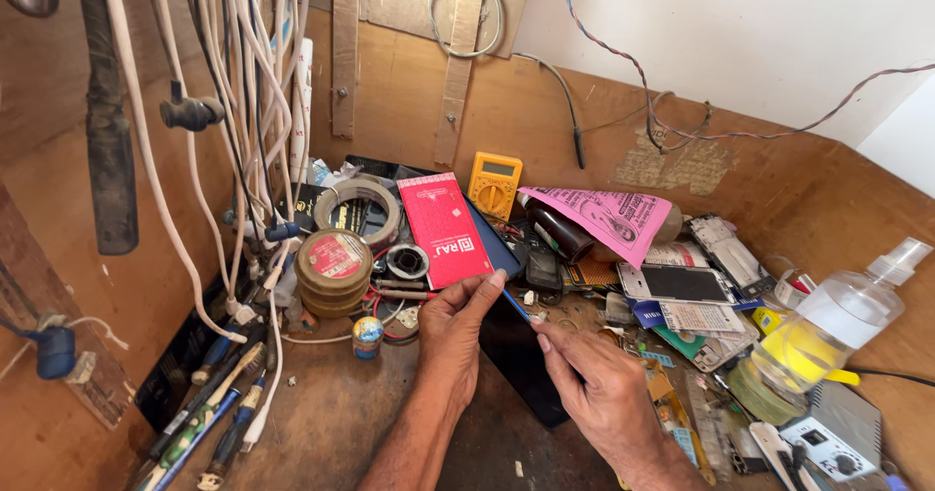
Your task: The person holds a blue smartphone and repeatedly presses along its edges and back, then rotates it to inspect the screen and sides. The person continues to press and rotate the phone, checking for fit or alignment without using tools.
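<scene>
Blue-edged phone (514, 306), left fingers (484, 288) gripping edge, right fingers (543, 339) pinching

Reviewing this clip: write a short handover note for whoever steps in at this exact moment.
Left hand: fingers pinch the upper edge of the dark phone lying on the wooden bench.
Right hand: holds a thin blue tool, its tip at that same edge.
Nearby: red booklet, yellow meter, spray bottle.
Done: tool set at the edge.
Left: phone appears not yet opened.
</scene>
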